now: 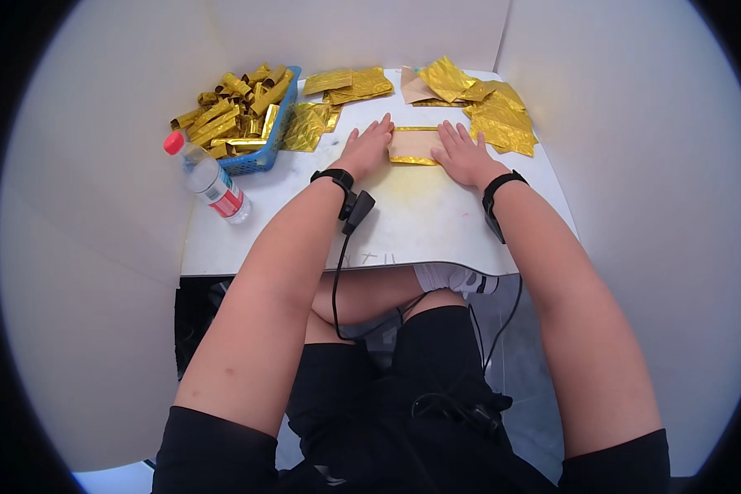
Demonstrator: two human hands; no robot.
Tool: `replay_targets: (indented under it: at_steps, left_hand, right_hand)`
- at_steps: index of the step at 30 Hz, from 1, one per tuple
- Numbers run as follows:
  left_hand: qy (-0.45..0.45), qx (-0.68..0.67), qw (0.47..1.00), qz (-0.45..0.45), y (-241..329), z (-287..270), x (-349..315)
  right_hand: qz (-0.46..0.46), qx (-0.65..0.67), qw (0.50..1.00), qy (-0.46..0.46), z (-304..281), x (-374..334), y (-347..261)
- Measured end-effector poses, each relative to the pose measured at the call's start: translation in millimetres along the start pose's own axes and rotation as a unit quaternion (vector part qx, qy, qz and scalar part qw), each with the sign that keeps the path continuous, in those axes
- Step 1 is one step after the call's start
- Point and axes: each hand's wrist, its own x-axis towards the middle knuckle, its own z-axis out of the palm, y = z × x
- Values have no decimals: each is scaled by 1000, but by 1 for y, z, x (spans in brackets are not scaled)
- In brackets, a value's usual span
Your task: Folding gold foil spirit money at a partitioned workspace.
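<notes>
A sheet of tan paper (pixel 414 144) lies on the white table between my hands, with gold foil strips showing along its far and near edges. My left hand (pixel 367 150) rests flat at the sheet's left end, fingers stretched out and pointing away from me. At the right end, my right hand (pixel 466 155) lies flat too, its fingers extended over the edge of the paper. Neither hand grips anything. Both wrists wear black straps, and a small black device with a cable hangs at the left one.
A blue basket (pixel 281 123) full of rolled gold foil tubes (pixel 229 111) stands at the back left. Before it is a clear bottle (pixel 218 188) with a red cap. Gold sheets lie in piles at the back middle (pixel 354 85) and back right (pixel 500 122). White walls enclose the table.
</notes>
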Motion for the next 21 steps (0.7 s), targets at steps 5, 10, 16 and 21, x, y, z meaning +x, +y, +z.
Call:
replay_targets:
  at_steps: [5, 10, 16, 21]
  left_hand:
    - [75, -425, 901, -43, -28, 15, 9]
    - [100, -307, 946, -32, -7, 7, -5]
    - [88, -189, 978, -3, -3, -7, -12]
    - [114, -193, 973, 54, -14, 2, -2]
  right_hand:
    - [-6, 3, 1000, 2, -2, 0, -7]
    - [8, -4, 1000, -3, 3, -1, 1]
    - [8, -1, 1000, -3, 2, 1, -6]
    - [-3, 15, 999, 28, 8, 4, 0]
